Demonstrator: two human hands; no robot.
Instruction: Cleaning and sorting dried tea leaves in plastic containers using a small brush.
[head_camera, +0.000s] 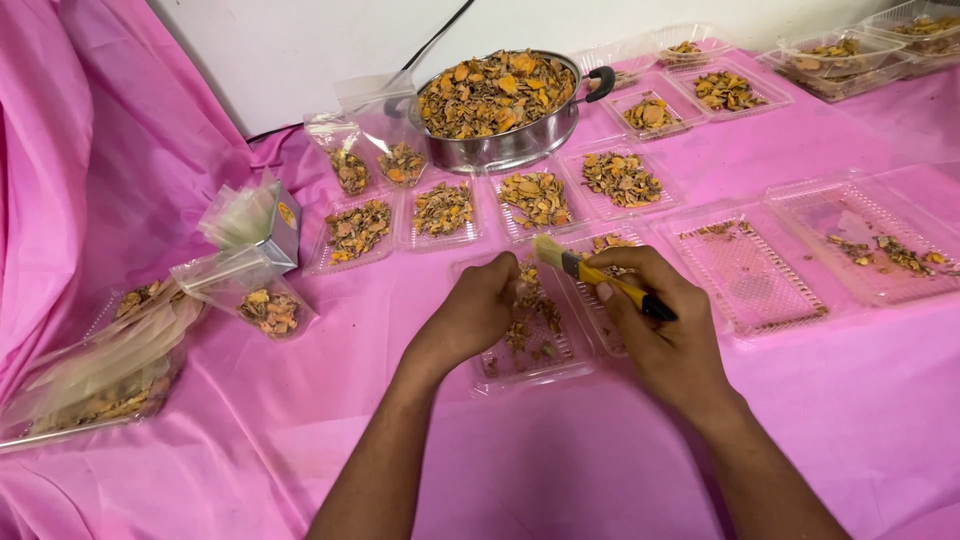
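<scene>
Pink cloth (560, 470) covers the table. The right hand (665, 335) is closed around a small yellow-handled brush (590, 272), bristles pointing up-left over a clear plastic tray (560, 368). The left hand (480, 310) is curled shut over the same tray, pinching what appears to be a dried orange-brown piece; the piece itself is mostly hidden by the fingers. Loose dried pieces lie in the tray beneath both hands. Judged step in hand: brushing a single piece clean above the tray. The next move calls for bringing bristles and piece into contact and holding the piece steady. Behind stand a steel pan (500, 150) heaped with pieces and filled trays (440, 212).
</scene>
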